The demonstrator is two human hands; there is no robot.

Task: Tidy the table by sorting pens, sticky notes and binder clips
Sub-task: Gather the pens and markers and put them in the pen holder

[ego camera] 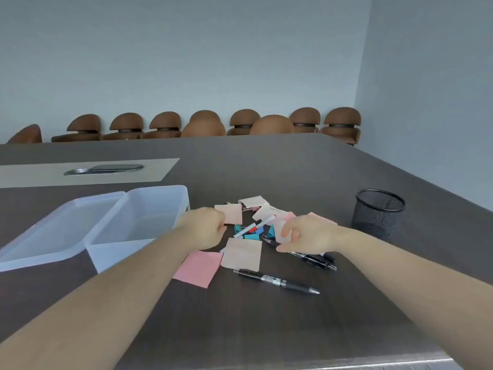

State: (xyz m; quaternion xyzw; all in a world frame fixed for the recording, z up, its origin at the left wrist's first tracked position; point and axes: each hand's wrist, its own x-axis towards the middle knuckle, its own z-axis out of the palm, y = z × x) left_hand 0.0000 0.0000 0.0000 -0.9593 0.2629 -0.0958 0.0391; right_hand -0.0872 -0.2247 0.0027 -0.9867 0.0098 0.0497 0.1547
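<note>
Nine brown chairs, dark table, blue-grey walls

light: even, soft, moderately bright, diffuse from above
shadows: faint, short, under the hands and pens
glare: mild sheen on the tabletop far side
blur: slight softness overall, fingers smeared
distortion: wide-angle, tabletop edges and wall lines bow, forearms stretched at corners

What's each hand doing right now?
Left hand: fingers curled shut; contents cannot be told.
Right hand: fingers loosely open over the pile, gripping nothing visible.
</note>
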